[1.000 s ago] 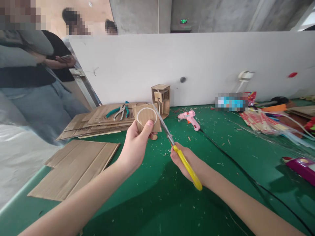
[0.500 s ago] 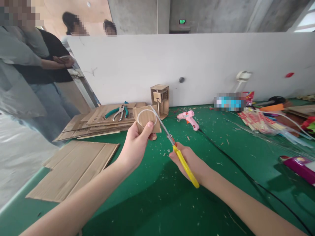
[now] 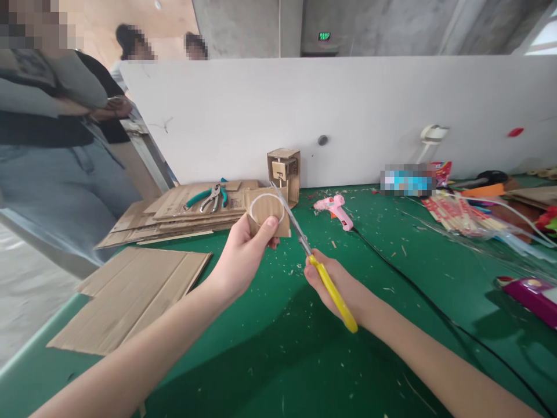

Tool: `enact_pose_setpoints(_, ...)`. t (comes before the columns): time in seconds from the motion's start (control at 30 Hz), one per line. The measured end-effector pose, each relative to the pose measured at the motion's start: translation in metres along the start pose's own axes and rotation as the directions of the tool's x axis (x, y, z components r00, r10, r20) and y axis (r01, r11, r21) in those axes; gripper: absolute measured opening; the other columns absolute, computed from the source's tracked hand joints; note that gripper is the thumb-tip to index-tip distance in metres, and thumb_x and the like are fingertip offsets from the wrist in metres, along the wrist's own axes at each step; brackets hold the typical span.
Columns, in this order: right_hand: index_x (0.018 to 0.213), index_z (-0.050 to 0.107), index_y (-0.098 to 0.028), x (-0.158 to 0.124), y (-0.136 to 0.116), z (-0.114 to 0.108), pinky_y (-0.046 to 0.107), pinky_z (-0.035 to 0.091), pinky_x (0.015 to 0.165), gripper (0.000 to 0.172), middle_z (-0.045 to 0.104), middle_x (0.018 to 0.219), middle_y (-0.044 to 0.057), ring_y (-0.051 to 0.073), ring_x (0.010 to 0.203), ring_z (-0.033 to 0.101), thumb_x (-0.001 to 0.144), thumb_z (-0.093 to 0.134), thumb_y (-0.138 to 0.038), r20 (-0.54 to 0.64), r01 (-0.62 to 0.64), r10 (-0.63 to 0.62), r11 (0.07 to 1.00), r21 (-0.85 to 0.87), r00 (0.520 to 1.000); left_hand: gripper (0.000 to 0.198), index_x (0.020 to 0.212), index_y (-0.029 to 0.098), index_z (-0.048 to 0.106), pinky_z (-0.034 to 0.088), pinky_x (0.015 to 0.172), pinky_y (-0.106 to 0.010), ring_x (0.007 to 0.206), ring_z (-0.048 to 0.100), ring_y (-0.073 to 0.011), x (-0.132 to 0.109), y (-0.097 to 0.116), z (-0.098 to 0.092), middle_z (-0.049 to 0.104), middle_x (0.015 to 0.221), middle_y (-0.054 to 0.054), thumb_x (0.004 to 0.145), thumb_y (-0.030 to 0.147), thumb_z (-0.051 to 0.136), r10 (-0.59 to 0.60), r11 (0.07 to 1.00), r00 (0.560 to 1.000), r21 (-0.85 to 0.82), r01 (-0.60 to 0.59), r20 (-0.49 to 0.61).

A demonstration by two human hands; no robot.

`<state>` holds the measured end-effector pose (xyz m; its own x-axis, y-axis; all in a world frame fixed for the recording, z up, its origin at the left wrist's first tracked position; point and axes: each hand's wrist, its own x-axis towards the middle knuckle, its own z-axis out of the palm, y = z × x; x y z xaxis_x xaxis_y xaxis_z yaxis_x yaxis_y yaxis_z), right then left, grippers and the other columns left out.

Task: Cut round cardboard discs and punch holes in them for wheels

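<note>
My left hand [image 3: 241,258] pinches a small piece of brown cardboard [image 3: 266,211] with a white circle drawn on it, thumb on its front, held above the green table [image 3: 270,342]. In my right hand [image 3: 337,284] are yellow-handled scissors [image 3: 317,264], fingers closed round the handles. The blades point up and left and meet the right edge of the cardboard piece.
Flat cardboard sheets [image 3: 130,296] lie at the left, a stack behind them with teal-handled pliers [image 3: 209,197] on top. A small cardboard model [image 3: 285,174], a pink glue gun [image 3: 335,209] with a black cord, and craft supplies [image 3: 470,209] stand further back. People stand at the left.
The cardboard piece and my left hand have shifted slightly right and turned a little. The scissors stay against its right edge. The people at the left have moved.
</note>
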<state>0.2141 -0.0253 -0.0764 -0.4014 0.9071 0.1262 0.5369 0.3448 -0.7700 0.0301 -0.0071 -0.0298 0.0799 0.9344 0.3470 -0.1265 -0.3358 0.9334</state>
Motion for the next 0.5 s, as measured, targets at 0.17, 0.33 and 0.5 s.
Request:
enact_pose_setpoints(0.17, 0.078, 0.037, -0.022, 0.0003, 0.0016, 0.0049, 0.031, 0.034, 0.051, 0.043, 0.045, 0.064, -0.002, 0.013, 0.051, 0.042, 0.09, 0.032, -0.063, -0.016, -0.026, 0.027, 0.999, 0.027, 1.0, 0.019, 0.082, 0.016, 0.052, 0.04, 0.062, -0.025, 0.065, 0.046, -0.0097, 0.0003, -0.0004, 0.001, 0.051, 0.074, 0.0, 0.086, 0.033, 0.058, 0.006, 0.999, 1.0, -0.034, -0.006, 0.009)
enact_pose_setpoints(0.33, 0.078, 0.036, -0.022, 0.001, 0.0044, 0.0056, 0.031, 0.035, 0.052, 0.042, 0.045, 0.067, -0.001, 0.013, 0.053, 0.043, 0.091, 0.033, -0.062, -0.038, 0.005, -0.004, 1.0, 0.026, 0.999, 0.018, 0.083, 0.017, 0.052, 0.04, 0.062, -0.025, 0.065, 0.046, -0.0099, -0.0002, -0.0006, 0.0002, 0.05, 0.074, 0.001, 0.087, 0.033, 0.058, 0.008, 0.999, 1.0, -0.039, -0.007, 0.021)
enact_pose_setpoints(0.5, 0.084, 0.037, -0.022, 0.0006, 0.0049, 0.0035, 0.03, 0.035, 0.053, 0.041, 0.046, 0.069, -0.001, 0.014, 0.056, 0.044, 0.092, 0.031, -0.062, 0.009, 0.075, -0.077, 0.992, 0.104, 0.997, 0.019, 0.081, 0.016, 0.052, 0.04, 0.063, -0.025, 0.065, 0.045, -0.0099, 0.0001, 0.0022, -0.0001, 0.049, 0.073, 0.0, 0.089, 0.033, 0.055, 0.016, 0.999, 0.998, 0.029, -0.018, 0.059)
